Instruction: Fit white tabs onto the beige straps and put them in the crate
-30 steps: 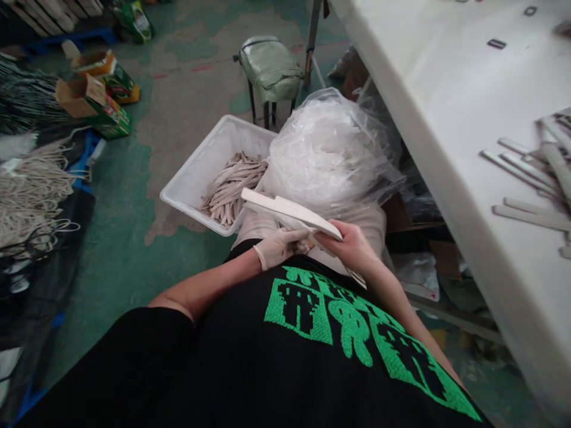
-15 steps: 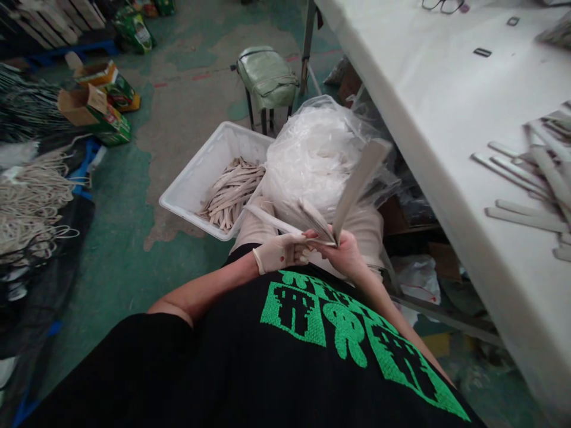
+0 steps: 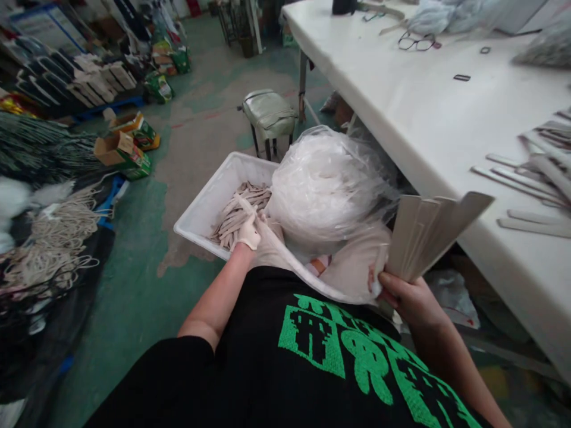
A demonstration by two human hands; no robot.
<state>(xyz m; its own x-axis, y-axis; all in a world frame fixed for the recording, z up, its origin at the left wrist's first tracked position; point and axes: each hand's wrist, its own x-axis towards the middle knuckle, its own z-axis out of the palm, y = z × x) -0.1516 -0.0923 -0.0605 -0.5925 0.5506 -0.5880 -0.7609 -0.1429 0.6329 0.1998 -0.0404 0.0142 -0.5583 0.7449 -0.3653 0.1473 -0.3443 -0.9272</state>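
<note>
My left hand point(image 3: 248, 233), in a white glove, reaches over the rim of a white plastic bin point(image 3: 209, 199) and closes on one long pale strip among several pale strips point(image 3: 238, 211) piled inside. My bare right hand point(image 3: 404, 295) grips a fanned bundle of flat pale strips point(image 3: 430, 232) at its lower end, held up beside the white table's edge point(image 3: 428, 172). A big clear bag of white material point(image 3: 328, 187) rests on my lap between the two hands.
More loose strips point(image 3: 530, 178) lie on the table at right, with eyeglasses point(image 3: 416, 41) farther back. A green stool point(image 3: 269, 116) stands beyond the bin. Cardboard boxes point(image 3: 122, 148) and heaps of cord point(image 3: 57, 238) cover the floor at left.
My hands have parted. The left one has gone out to the bin and taken hold of a strip; the right one has carried the bundle rightward and up, fanned out. The camera tilted up.
</note>
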